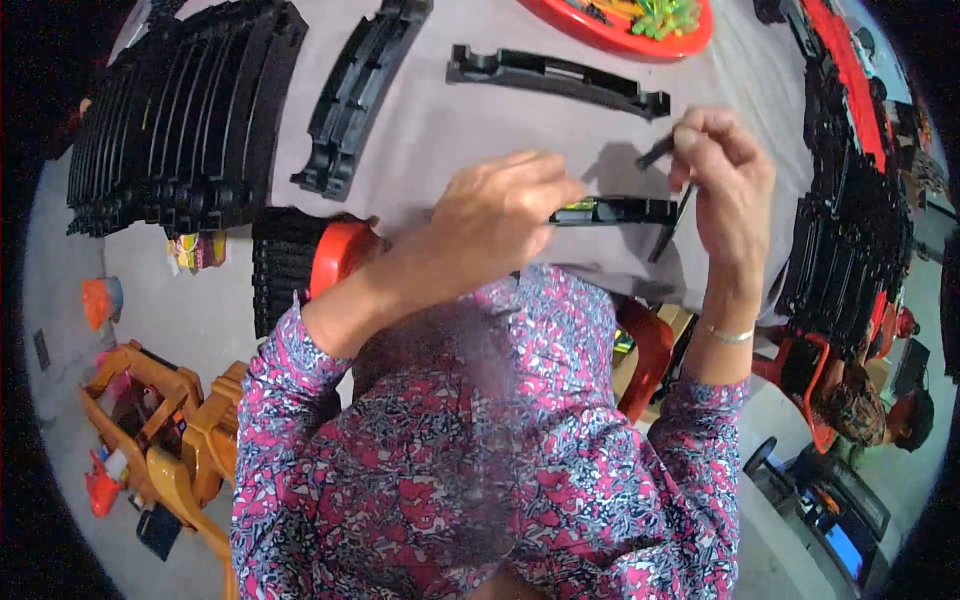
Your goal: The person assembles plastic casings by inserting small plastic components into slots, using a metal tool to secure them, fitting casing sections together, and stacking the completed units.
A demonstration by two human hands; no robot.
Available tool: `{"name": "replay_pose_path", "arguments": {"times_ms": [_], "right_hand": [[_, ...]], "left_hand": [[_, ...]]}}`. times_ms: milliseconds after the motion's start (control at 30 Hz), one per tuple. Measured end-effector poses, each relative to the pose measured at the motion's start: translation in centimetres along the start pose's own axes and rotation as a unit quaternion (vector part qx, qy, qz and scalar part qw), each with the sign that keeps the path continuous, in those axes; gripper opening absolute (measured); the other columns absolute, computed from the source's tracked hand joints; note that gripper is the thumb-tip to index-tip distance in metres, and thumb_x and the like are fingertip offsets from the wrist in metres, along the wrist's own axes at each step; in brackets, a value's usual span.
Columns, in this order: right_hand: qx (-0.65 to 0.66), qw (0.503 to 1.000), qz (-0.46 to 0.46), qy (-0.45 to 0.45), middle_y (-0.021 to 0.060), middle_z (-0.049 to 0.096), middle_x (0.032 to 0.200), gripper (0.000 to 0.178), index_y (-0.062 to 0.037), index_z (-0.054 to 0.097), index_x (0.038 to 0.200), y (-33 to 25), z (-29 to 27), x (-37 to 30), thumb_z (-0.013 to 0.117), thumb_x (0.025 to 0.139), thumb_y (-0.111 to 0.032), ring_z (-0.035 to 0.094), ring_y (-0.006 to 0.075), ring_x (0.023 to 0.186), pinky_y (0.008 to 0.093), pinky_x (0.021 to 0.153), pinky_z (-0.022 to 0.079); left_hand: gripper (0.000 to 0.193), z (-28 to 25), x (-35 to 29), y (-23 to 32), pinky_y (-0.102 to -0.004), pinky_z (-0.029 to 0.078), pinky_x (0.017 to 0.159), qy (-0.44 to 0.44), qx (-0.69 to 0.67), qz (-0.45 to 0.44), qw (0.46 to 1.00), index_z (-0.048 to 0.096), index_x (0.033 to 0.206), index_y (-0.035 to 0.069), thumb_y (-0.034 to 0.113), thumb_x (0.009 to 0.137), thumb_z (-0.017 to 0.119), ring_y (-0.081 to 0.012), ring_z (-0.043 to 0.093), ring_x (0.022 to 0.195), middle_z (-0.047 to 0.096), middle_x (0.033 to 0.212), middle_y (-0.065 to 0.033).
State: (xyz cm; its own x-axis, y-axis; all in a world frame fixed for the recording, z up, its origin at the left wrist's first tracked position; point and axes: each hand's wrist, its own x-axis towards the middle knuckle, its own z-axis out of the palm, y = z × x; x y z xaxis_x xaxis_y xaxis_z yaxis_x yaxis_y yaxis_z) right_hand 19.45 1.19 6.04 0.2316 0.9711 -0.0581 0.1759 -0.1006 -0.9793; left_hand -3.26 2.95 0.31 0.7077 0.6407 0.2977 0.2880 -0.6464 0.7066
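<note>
The left hand [505,215] pins a short black track piece [615,211] flat on the grey desk [440,120], fingers closed over its left end. Just to the right of that piece, the right hand [725,175] pinches a thin dark strip [672,225] that slants down toward the piece's right end; another small dark bit [655,152] sticks out from the same fingers above it. Both hands are closed on what they hold.

To do this well, the piece should probably stay pressed level so it cannot slide, while the strip is lined up with the right end before any push; a slanted entry looks likely to bend it.

Beyond the piece lies a longer curved track section [560,78], and further left of it another curved section [355,95] and a big stack of tracks [185,115]. A red tray [610,35] sits past the longer section
</note>
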Motion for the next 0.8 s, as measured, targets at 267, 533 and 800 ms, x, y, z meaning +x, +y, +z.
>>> {"name": "replay_pose_path", "arguments": {"times_ms": [267, 533, 800], "right_hand": [[0.059, 0.991, 0.068, 0.102, -0.0027, 0.059, 0.07, 0.003, -0.0016, 0.065, 0.089, 2.3, 2.3, -7.4, 0.068, 0.087, -0.002, 0.052, 0.0027, 0.055, 0.0176, 0.047, 0.042], [0.044, 0.987, 0.09, 0.128, -0.0035, 0.058, 0.072, 0.005, -0.0011, 0.064, 0.089, 3.1, 3.7, -8.3, 0.067, 0.089, -0.005, 0.049, 0.0022, 0.056, 0.018, 0.047, 0.037], [0.058, 0.98, 0.115, 0.151, -0.0046, 0.056, 0.07, 0.005, -0.0006, 0.065, 0.087, 3.4, 4.5, -8.4, 0.068, 0.089, -0.004, 0.047, 0.0015, 0.057, 0.0189, 0.047, 0.036]], "left_hand": [[0.042, 1.2, 0.3, 1.0, -0.0407, 0.052, 0.075, -0.002, 0.006, -0.001, 1.0, 0.065, 0.109, 0.002, 0.002, 0.068, 0.073, -0.0325, 0.062, 0.09, 0.06, 0.094, -0.0134], [0.046, 0.3, -0.3, 0.2, -0.0407, 0.052, 0.073, 0.02, -0.031, -0.002, 0.999, 0.065, 0.109, 0.002, 0.006, 0.066, 0.079, -0.0335, 0.063, 0.085, 0.061, 0.093, -0.0138], [0.041, 0.8, -0.2, 0.6, -0.0408, 0.051, 0.076, 0.012, -0.019, -0.017, 1.0, 0.065, 0.104, 0.002, 0.007, 0.066, 0.079, -0.0324, 0.062, 0.088, 0.059, 0.091, -0.0123]]}}
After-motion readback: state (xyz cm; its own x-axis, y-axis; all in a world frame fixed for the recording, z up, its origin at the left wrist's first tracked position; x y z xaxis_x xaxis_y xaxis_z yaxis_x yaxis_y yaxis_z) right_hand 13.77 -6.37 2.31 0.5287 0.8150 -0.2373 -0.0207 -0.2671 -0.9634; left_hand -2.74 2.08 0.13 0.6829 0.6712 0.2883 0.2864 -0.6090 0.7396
